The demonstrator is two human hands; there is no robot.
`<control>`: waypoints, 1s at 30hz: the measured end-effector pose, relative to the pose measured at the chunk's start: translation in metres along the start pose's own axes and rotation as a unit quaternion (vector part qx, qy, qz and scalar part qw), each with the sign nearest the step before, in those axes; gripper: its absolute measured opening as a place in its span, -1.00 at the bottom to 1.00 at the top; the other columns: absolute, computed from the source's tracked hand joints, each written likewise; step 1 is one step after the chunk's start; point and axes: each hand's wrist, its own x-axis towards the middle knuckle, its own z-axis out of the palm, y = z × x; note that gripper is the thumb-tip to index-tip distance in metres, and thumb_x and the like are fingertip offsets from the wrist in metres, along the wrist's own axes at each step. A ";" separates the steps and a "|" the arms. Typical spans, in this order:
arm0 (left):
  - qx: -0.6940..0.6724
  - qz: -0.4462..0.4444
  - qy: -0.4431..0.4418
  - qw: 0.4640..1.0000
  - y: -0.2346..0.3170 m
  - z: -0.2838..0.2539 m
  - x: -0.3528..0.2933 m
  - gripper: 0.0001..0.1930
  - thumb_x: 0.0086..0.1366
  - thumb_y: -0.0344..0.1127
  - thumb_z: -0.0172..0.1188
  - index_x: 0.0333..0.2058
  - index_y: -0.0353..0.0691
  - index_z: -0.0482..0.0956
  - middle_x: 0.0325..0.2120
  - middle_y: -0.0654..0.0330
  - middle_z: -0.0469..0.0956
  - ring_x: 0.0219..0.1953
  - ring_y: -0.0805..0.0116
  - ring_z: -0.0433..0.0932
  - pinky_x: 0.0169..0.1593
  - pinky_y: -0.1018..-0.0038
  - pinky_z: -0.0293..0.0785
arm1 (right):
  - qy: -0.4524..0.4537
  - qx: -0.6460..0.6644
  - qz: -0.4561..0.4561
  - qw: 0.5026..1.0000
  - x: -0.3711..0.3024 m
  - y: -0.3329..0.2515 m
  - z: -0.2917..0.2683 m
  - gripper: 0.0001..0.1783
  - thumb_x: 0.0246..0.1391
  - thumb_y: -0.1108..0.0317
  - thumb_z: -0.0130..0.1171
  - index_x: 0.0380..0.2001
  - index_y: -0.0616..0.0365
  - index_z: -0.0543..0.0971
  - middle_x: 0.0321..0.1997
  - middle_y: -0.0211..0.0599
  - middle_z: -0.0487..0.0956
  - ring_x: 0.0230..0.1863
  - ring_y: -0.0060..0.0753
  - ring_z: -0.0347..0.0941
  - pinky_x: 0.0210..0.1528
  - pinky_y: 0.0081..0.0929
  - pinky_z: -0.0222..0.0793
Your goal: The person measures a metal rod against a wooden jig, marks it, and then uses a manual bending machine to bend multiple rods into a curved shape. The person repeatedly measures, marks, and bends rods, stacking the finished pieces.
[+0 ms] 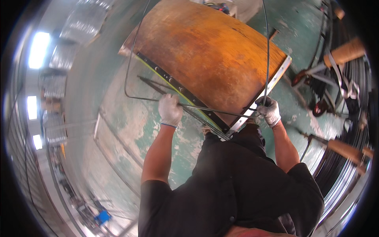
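Green concrete floor (130, 130), worn and patchy, fills most of the view. On it stands a rusty orange steel tabletop (209, 51) with a black bolted strip (177, 85) along its near edge and a pale metal rail on the right edge. Coils of dark wire stock (355, 118) sit at right, with wrapped posts (345, 51) sticking out.

A thin steel rod (136, 59), bent into a large loop, runs over the tabletop and down past its near edge. Left hand (170, 110), white glove, is closed around the rod's lower run, just off the black strip. Right hand (269, 111), grey glove, is closed around the rod's right upright where it meets the tabletop corner.

Judgement: to bend well, keep both grips tight, keep the rod flat against the edge, and pull evenly so the corner comes out square.

Hard to tell: the rod's top is cut off by the frame edge. Any bending pin or jig at the corner is hidden by the right hand. The left background is blurred and the feet are hidden by the body.
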 end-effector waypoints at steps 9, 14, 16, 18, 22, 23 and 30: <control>-0.065 0.131 -0.047 0.988 -0.084 0.081 0.052 -0.90 -0.06 -0.50 0.26 -0.52 -0.17 0.56 -0.43 -0.03 0.57 -0.28 -0.19 0.58 -0.20 -0.04 0.49 | 0.181 0.006 0.115 0.977 -0.044 0.067 0.081 -0.75 -0.05 0.46 0.35 -0.24 0.27 0.73 -0.41 -0.35 0.68 -0.41 -0.48 0.62 -0.32 -0.46 0.59; -0.006 0.128 -0.106 0.986 -0.097 0.092 0.082 -0.92 -0.04 -0.49 0.24 -0.52 -0.14 0.57 -0.41 0.01 0.60 -0.21 -0.12 0.59 -0.10 0.03 0.50 | 0.157 -0.226 0.149 0.950 -0.039 0.051 0.098 -0.60 0.00 0.05 0.46 -0.26 0.17 0.79 -0.30 -0.12 0.77 -0.23 -0.14 0.73 -0.02 -0.26 0.62; 0.019 0.143 -0.125 0.982 -0.101 0.093 0.094 -0.93 0.00 -0.47 0.24 -0.50 -0.14 0.60 -0.38 0.00 0.62 -0.17 -0.11 0.60 -0.06 0.04 0.50 | 0.163 -0.366 0.164 0.901 -0.034 0.028 0.106 -0.49 0.00 -0.06 0.48 -0.21 0.19 0.79 -0.21 -0.04 0.78 -0.14 -0.08 0.74 0.00 -0.22 0.63; 0.039 0.150 -0.120 0.981 -0.103 0.099 0.103 -0.93 0.02 -0.47 0.22 -0.48 -0.13 0.62 -0.36 0.00 0.63 -0.14 -0.11 0.60 -0.03 0.05 0.50 | 0.154 -0.435 0.207 0.862 -0.034 0.021 0.117 -0.32 -0.03 -0.29 0.47 -0.16 0.14 0.80 -0.08 0.07 0.76 0.03 0.11 0.70 0.11 -0.12 0.60; 0.030 0.171 -0.132 0.976 -0.098 0.117 0.115 -0.93 0.08 -0.45 0.23 -0.42 -0.14 0.65 -0.31 0.01 0.65 -0.13 -0.11 0.61 -0.03 0.04 0.53 | 0.134 -0.517 0.264 0.803 -0.036 -0.003 0.140 -0.46 0.03 -0.15 0.47 -0.12 0.06 0.78 -0.10 -0.02 0.77 0.03 0.00 0.71 0.12 -0.10 0.59; 0.028 0.172 -0.152 0.973 -0.096 0.120 0.115 -0.94 0.11 -0.42 0.25 -0.40 -0.14 0.65 -0.29 0.00 0.65 -0.12 -0.11 0.61 -0.01 0.04 0.53 | 0.143 -0.543 0.209 0.801 -0.039 0.000 0.149 -0.51 0.06 -0.10 0.45 -0.13 0.05 0.77 -0.12 -0.04 0.77 0.02 -0.01 0.70 0.12 -0.09 0.58; -0.013 0.236 -0.211 0.948 -0.091 0.127 0.091 -0.94 0.26 -0.31 0.33 -0.34 -0.12 0.67 -0.25 -0.03 0.64 -0.05 -0.12 0.59 0.05 0.01 0.52 | 0.138 -0.634 0.162 0.744 -0.028 0.065 0.215 -0.74 0.17 0.07 0.32 -0.22 -0.05 0.77 -0.13 -0.18 0.72 0.02 -0.05 0.64 0.14 -0.10 0.50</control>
